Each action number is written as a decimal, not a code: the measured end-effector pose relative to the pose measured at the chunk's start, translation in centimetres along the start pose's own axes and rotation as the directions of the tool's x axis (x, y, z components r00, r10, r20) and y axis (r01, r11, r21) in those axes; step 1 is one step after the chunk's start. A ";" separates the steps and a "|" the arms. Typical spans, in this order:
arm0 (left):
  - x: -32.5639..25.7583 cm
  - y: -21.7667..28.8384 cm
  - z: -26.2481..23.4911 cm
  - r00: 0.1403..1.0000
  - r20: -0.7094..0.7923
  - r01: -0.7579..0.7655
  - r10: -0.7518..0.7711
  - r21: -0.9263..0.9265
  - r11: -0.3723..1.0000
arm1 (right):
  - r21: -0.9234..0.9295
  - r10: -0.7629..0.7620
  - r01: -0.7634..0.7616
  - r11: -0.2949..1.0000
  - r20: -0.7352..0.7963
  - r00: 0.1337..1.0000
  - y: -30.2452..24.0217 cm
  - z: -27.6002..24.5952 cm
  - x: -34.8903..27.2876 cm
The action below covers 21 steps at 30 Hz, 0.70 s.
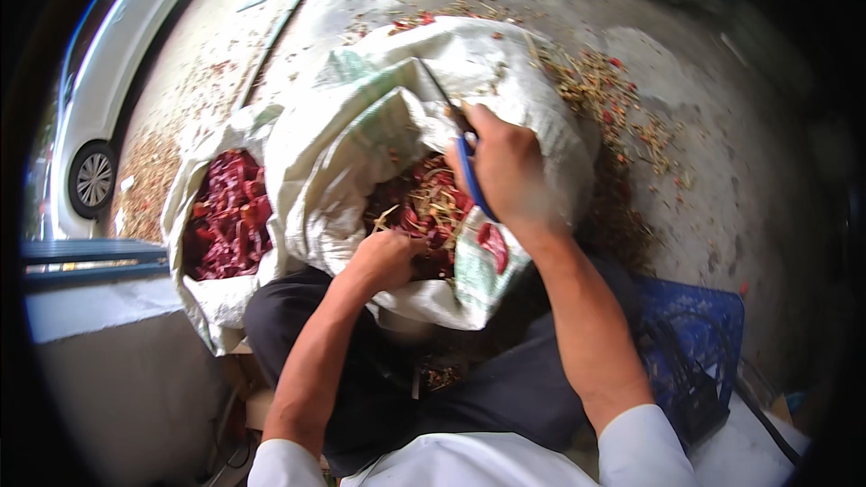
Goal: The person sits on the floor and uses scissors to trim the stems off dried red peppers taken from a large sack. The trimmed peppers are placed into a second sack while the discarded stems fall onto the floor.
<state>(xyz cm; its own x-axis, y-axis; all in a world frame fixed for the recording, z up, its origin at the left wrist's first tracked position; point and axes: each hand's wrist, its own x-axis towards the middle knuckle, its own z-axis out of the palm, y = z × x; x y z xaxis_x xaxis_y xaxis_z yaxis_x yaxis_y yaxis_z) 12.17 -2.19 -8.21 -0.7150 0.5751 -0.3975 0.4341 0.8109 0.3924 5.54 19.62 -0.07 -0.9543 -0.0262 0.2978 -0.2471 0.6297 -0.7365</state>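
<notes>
1. Dried red chillies (431, 207): heaped in the nearer of two white woven sacks (361, 126); second sack (203, 302) just left, also full.
2. Right hand (507, 171): grip closed around one pair of blue-handled scissors (465, 158), blades pointing away.
3. Left hand (386, 260): fingers curled down among the chillies; what they grip cannot be told.
4. Advice: best to steady each stalk before snipping.
5. Stem litter (604, 95): scattered on the concrete floor beyond.

- A white car (108, 81) stands far left.
- A blue plastic crate (695, 343) sits near right.
- Scattered stems and chilli bits (604, 95) litter the concrete ground (722, 171) far right.
</notes>
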 end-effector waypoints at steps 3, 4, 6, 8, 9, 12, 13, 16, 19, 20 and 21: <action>-0.6 1.6 -0.7 0.999 0.044 -0.001 -0.001 0.056 0.998 | -0.004 -0.015 0.016 1.000 0.014 1.000 -0.7 0.0 0.1; -0.6 1.6 0.3 0.993 -0.094 -0.066 0.072 0.063 0.996 | -0.026 -0.026 0.026 0.999 -0.005 1.000 -0.4 0.0 0.1; -0.5 1.2 1.7 0.977 -0.190 -0.084 0.096 0.068 0.994 | -0.040 -0.050 0.049 0.998 -0.019 0.999 -0.3 -0.2 -0.1; -0.3 1.1 1.9 0.994 -0.109 0.007 0.000 0.063 0.998 | -0.055 -0.078 0.074 0.996 -0.072 0.994 0.4 0.3 -0.1; -0.1 0.6 1.6 0.988 -0.134 0.076 -0.073 0.013 0.997 | -0.046 -0.059 0.056 0.997 -0.067 0.996 0.3 0.3 -0.1; 0.0 1.4 -1.5 0.883 -0.290 0.196 -0.369 -0.486 0.852 | -0.057 -0.065 0.059 0.997 -0.098 0.993 0.5 -0.3 -0.2; -0.1 0.3 -1.8 0.864 -0.371 0.171 -0.340 -0.419 0.892 | -0.044 -0.055 0.051 0.998 -0.094 0.994 0.4 -0.3 -0.3; -0.3 -0.4 -3.1 0.871 -0.202 0.187 -0.447 -0.706 0.683 | -0.022 -0.037 0.035 0.999 -0.085 0.996 0.3 -0.4 -0.3; -0.7 0.3 -5.7 0.895 -0.129 0.059 -0.428 -0.915 0.400 | -0.035 -0.019 0.017 0.999 -0.053 0.998 0.3 -0.5 -0.4; -0.7 0.9 -6.6 0.899 -0.175 -0.018 -0.401 -0.931 0.364 | -0.022 -0.018 0.017 1.000 -0.052 0.998 0.4 -0.5 -0.5; -0.5 0.9 -7.2 0.887 -0.203 -0.022 -0.415 -0.916 0.400 | 0.006 -0.001 0.001 1.000 -0.013 1.000 0.4 -0.5 -0.6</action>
<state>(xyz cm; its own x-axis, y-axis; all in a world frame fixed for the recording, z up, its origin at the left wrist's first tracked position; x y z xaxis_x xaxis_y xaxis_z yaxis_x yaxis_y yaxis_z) 8.95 -2.47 -1.64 -0.9255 0.1518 -0.3470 -0.3123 0.2126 0.9259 6.12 20.26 -0.21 -0.9517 -0.0171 0.3065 -0.2495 0.6246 -0.7400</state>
